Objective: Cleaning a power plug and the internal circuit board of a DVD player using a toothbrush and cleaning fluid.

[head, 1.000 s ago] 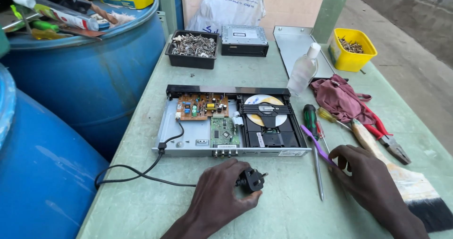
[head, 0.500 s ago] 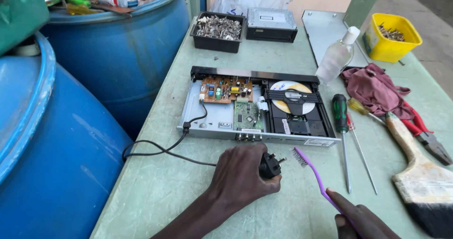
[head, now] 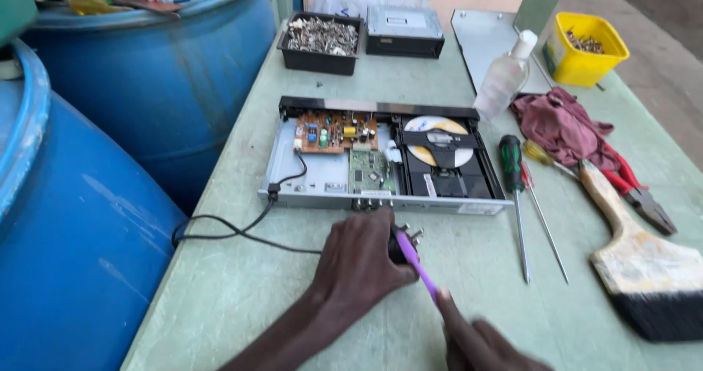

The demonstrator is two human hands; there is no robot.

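My left hand (head: pixel 359 265) grips a black power plug (head: pixel 405 240) just in front of an opened disc player (head: pixel 381 158). The plug's black cable (head: pixel 227 228) runs left and back into the player's side. My right hand (head: pixel 480 342) holds a purple toothbrush (head: pixel 417 265) whose head touches the plug. Inside the player a brown circuit board, a green board and a disc in its tray are visible.
Two blue drums (head: pixel 146 85) stand along the table's left edge. Right of the player lie two screwdrivers (head: pixel 512 188), a paintbrush (head: pixel 637 254), red pliers (head: pixel 637 191), a maroon rag (head: pixel 560 125) and a clear bottle (head: pixel 505 74). A black tray of screws (head: pixel 322 41) and yellow tub (head: pixel 582 49) sit behind.
My right hand picked up the purple toothbrush from beside the screwdrivers and brought it to the plug. My left hand kept hold of the plug. The camera moved closer and to the left.
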